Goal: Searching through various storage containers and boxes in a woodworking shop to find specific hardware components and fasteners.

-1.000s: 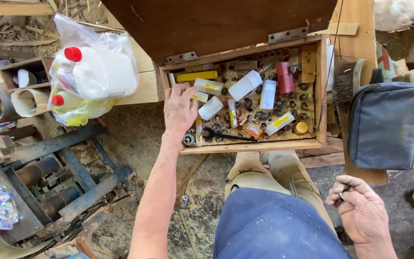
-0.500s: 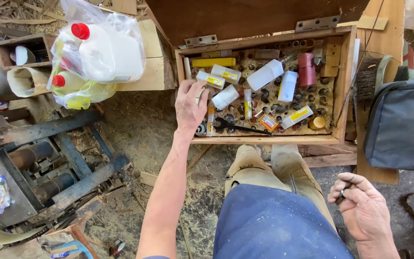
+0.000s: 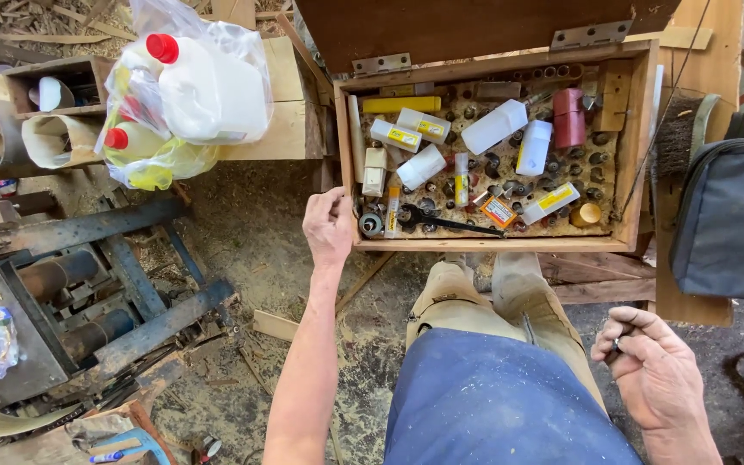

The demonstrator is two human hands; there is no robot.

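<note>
A: Where is the left hand [image 3: 329,226] now?

B: It hangs in the middle of the frame, just at the lower left corner of the open wooden box [image 3: 348,155]. The fingers are curled loosely together, and I cannot tell if they pinch anything small.

A: What lies nearest to it?

B: A small round metal piece [image 3: 371,225], inside the box at that same corner. It lies to the right of the fingers, very near. Beside it a white tube [image 3: 393,212] stands with its long axis up and down in the frame, and a black tool [image 3: 449,222] lies with its long axis left to right along the bottom wall of the box.

A: And the right hand [image 3: 654,379]?

B: It is in the lower right of the frame, well apart from the box. Its fingers are closed on a small dark object [image 3: 616,349]; I cannot say what it is. So the left hand is clearly the nearer one.

A: How many things do you count?

B: In the box, one red container [image 3: 567,117] and one yellow stick [image 3: 401,105]. In the upper left, one plastic bag [image 3: 184,95] with two red-capped bottles visible.
</note>
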